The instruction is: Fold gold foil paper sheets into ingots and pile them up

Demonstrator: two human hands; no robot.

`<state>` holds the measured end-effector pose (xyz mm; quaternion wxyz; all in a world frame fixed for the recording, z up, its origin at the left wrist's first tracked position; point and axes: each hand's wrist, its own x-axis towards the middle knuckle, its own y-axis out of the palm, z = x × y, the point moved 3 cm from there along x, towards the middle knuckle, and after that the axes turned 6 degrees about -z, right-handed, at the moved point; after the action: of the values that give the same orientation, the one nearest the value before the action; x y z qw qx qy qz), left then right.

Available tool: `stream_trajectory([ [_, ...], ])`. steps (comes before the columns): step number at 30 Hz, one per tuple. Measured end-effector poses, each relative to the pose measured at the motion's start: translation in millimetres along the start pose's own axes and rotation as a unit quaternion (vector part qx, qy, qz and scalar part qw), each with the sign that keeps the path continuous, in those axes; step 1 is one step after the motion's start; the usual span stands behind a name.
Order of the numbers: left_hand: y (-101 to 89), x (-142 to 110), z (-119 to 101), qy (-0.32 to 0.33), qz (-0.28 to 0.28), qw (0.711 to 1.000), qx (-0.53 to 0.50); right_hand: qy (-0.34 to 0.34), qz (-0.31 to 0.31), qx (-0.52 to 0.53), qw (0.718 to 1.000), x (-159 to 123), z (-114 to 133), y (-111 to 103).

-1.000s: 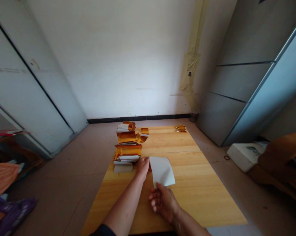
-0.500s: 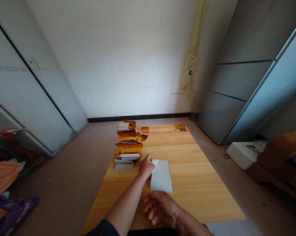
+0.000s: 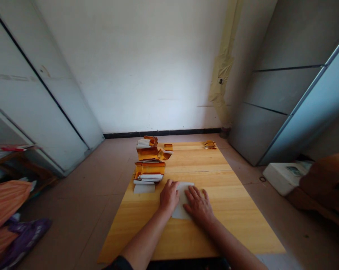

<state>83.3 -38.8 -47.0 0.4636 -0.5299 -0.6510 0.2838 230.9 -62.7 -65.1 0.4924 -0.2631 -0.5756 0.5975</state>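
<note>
Nearer and to the right of the gold paper stack (image 3: 149, 170), the white sheet (image 3: 182, 206) seems in its smoothing step, with right hand (image 3: 199, 206) spread open upon it, left hand (image 3: 169, 196) curled at its edge, pinching or not I cannot tell, and next calls for steady holding.

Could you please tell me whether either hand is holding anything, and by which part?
The left hand is at the left edge of the white sheet; whether it grips cannot be told. The right hand rests flat on the sheet's right side, without grasping.
</note>
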Motion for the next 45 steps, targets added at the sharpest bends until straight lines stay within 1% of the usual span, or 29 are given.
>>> stream_trajectory([
  [1, -2.0, -4, 0, 0.040, -0.018, 0.999, -0.008, -0.009, 0.001, -0.006, 1.000, -1, -2, 1],
  [2, -4.0, -9, -1, 0.089, -0.024, 0.996, -0.021, -0.017, 0.002, -0.011, 1.000, -1, -4, 2],
  [4, -7.4, -18, -2, 0.172, -0.004, 0.984, -0.051, -0.028, 0.003, -0.014, 0.999, 1, -7, -1],
  [5, -8.8, -23, -2, 0.200, 0.016, 0.978, -0.064, -0.031, 0.002, -0.012, 0.999, 3, -9, -2],
  [6, -10.3, -26, -2, 0.215, 0.033, 0.973, -0.075, -0.031, 0.000, -0.006, 0.999, 5, -10, -5],
  [8, -12.6, -30, -2, 0.226, 0.060, 0.968, -0.088, -0.030, 0.000, 0.012, 0.999, 9, -12, -8],
  [11, -12.8, -31, -2, 0.213, 0.076, 0.970, -0.091, -0.029, 0.002, 0.039, 0.999, 14, -14, -11],
  [16, -7.3, -27, 1, 0.191, 0.084, 0.974, -0.087, -0.026, 0.001, 0.055, 0.998, 16, -17, -9],
  [21, -5.7, -27, 0, 0.196, 0.079, 0.974, -0.076, -0.032, 0.000, 0.057, 0.998, 15, -19, -8],
  [28, -3.3, -27, 0, 0.188, 0.067, 0.976, -0.087, -0.028, 0.010, 0.074, 0.997, 16, -22, -14],
  [30, -3.7, -26, 0, 0.181, 0.065, 0.976, -0.099, -0.039, 0.004, 0.114, 0.993, 14, -24, -19],
  [32, -4.9, -25, -1, 0.172, 0.066, 0.976, -0.114, -0.066, -0.001, 0.180, 0.981, 10, -25, -25],
  [34, -6.6, -23, -1, 0.159, 0.069, 0.976, -0.131, -0.097, 0.011, 0.244, 0.965, 4, -25, -31],
  [36, -8.2, -22, -2, 0.142, 0.071, 0.977, -0.144, -0.109, 0.036, 0.278, 0.954, -3, -24, -33],
  [38, -9.4, -20, -2, 0.122, 0.073, 0.978, -0.153, -0.092, 0.047, 0.294, 0.950, -8, -24, -32],
  [39, -10.0, -20, -2, 0.112, 0.076, 0.978, -0.156, -0.076, 0.042, 0.301, 0.950, -9, -24, -30],
  [43, -12.8, -17, -2, 0.082, 0.083, 0.976, -0.185, 0.001, -0.002, 0.339, 0.941, -3, -24, -25],
  [45, -14.4, -14, -1, 0.068, 0.080, 0.972, -0.212, 0.039, -0.014, 0.357, 0.933, 4, -24, -23],
])
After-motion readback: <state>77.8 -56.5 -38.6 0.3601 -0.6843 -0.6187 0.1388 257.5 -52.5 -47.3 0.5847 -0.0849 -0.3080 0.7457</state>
